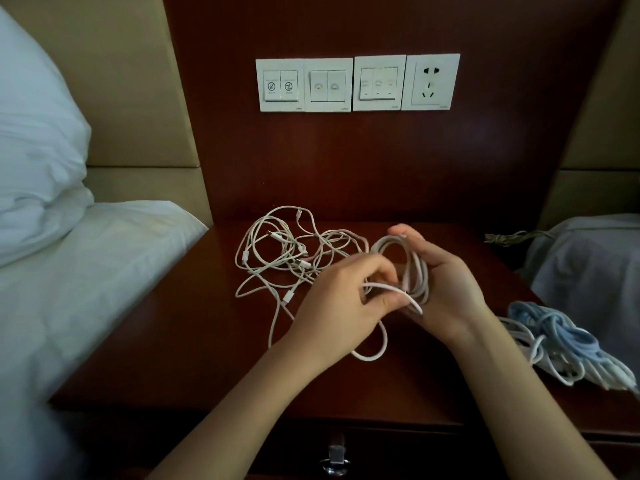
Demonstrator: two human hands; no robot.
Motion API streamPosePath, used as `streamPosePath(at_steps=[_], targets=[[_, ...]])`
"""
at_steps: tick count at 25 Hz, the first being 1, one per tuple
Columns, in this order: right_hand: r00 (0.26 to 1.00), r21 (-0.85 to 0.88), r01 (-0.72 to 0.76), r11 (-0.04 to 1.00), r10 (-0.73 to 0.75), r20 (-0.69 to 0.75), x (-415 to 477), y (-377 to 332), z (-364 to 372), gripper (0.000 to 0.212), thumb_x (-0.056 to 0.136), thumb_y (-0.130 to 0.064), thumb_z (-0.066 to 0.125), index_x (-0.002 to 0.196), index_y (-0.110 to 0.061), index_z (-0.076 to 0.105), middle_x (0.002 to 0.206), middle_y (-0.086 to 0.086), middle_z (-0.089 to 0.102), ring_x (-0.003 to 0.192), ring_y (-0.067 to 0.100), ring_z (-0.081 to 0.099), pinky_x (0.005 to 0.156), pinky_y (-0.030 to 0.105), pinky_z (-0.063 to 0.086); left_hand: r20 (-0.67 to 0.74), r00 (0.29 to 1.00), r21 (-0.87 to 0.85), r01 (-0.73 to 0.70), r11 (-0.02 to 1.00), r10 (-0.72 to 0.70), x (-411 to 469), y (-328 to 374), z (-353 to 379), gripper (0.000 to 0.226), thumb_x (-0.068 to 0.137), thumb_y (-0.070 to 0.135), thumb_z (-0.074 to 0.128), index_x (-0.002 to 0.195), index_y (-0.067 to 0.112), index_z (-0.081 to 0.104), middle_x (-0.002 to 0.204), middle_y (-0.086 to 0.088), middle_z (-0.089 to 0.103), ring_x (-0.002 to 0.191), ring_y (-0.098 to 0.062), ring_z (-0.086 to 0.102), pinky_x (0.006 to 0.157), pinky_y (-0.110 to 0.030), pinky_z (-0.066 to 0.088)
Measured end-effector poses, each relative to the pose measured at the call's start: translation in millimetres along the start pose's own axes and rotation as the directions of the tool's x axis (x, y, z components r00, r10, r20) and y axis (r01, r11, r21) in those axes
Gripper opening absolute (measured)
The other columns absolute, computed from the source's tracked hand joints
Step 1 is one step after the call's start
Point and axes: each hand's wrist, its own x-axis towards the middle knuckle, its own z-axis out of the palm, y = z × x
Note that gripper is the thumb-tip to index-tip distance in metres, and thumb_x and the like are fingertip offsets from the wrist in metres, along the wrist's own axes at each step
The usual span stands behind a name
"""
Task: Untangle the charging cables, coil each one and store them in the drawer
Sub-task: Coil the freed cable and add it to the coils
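Note:
A tangle of white charging cables (284, 251) lies on the dark wooden nightstand (194, 341). My right hand (446, 285) holds a coil of white cable (414, 268) upright, fingers curled round its loops. My left hand (346, 299) pinches the loose end of that cable (391, 289) just left of the coil. A slack loop of it (372, 355) hangs below my hands onto the tabletop. The drawer front with its metal pull (335, 459) is shut at the bottom edge.
A bundle of blue and white cables (561, 344) lies at the nightstand's right edge. A bed with white sheets and pillow (45, 168) is to the left, grey bedding (588, 265) to the right. Wall switches and a socket (356, 83) sit on the panel behind.

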Motion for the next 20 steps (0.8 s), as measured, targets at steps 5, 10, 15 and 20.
streamPosePath(at_steps=[5, 10, 15, 20], targets=[[0.986, -0.275, -0.06, 0.959, 0.1, 0.131, -2, 7, 10, 0.022, 0.078, -0.032, 0.047, 0.092, -0.022, 0.06, 0.078, 0.008, 0.058, 0.058, 0.018, 0.05, 0.045, 0.023, 0.034, -0.127, 0.976, -0.083, 0.166, 0.983, -0.176, 4, -2, -7, 0.033, 0.069, 0.031, 0.081, 0.078, 0.02, 0.052, 0.072, 0.003, 0.055, 0.057, -0.008, 0.06, 0.049, -0.019, 0.045], [0.957, -0.317, -0.12, 0.941, 0.194, 0.213, -1, 9, 8, 0.028, 0.083, -0.037, 0.045, 0.103, -0.021, 0.059, 0.077, 0.007, 0.053, 0.05, 0.014, 0.041, 0.035, 0.016, 0.026, -0.144, 0.967, 0.004, 0.213, 0.977, -0.21, 6, 0, -19, 0.045, 0.063, 0.039, 0.082, 0.09, 0.022, 0.05, 0.085, 0.006, 0.053, 0.075, 0.003, 0.054, 0.055, -0.014, 0.042], [0.909, -0.399, -0.116, 0.91, 0.259, 0.326, 0, 14, 5, 0.05, 0.081, -0.05, 0.062, 0.111, -0.01, 0.057, 0.077, 0.013, 0.061, 0.047, 0.008, 0.04, 0.033, 0.012, 0.029, -0.091, 0.973, 0.089, 0.222, 0.971, -0.214, 7, -8, -26, 0.035, 0.067, 0.044, 0.077, 0.073, 0.016, 0.057, 0.062, 0.005, 0.061, 0.052, -0.005, 0.059, 0.046, -0.019, 0.043], [0.893, -0.508, -0.075, 0.858, 0.285, 0.349, -3, 12, 7, 0.027, 0.082, -0.023, 0.057, 0.106, -0.011, 0.057, 0.077, 0.012, 0.063, 0.048, 0.008, 0.038, 0.036, 0.013, 0.024, 0.021, 0.962, -0.081, 0.274, 0.958, -0.274, 12, -17, -42, 0.035, 0.064, 0.036, 0.081, 0.064, 0.011, 0.056, 0.051, 0.006, 0.054, 0.042, 0.0, 0.048, 0.044, -0.016, 0.036]])
